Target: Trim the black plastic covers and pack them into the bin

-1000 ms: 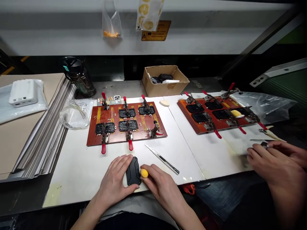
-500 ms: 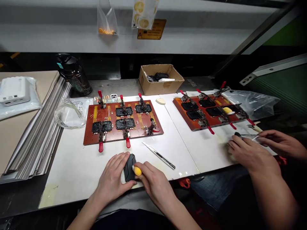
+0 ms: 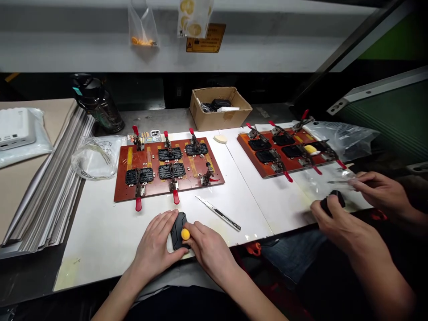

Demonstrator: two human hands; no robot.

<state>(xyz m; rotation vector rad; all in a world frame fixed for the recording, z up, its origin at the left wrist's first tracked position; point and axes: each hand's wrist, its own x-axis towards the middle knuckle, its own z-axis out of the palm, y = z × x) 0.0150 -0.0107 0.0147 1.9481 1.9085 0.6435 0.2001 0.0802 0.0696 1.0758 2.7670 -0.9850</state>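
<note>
Left hand [image 3: 155, 246] clasps a black phone-sized case [image 3: 177, 232] lying on the white tabletop [image 3: 96, 249], lower centre. Right hand [image 3: 210, 248] pinches a yellow sponge [image 3: 185, 234] against the case's face. A utility knife [image 3: 218, 213] lies just beyond. At right, a co-worker's nearer hand [image 3: 337, 218] closes on a black piece [image 3: 332, 200]; the other hand [image 3: 381, 191] holds a thin blade [image 3: 337, 182]. Farther up, two red fixture boards [image 3: 167, 171] with toggle clamps sit side by side. A cardboard box [image 3: 220, 108] stands farthest, upper centre.
</note>
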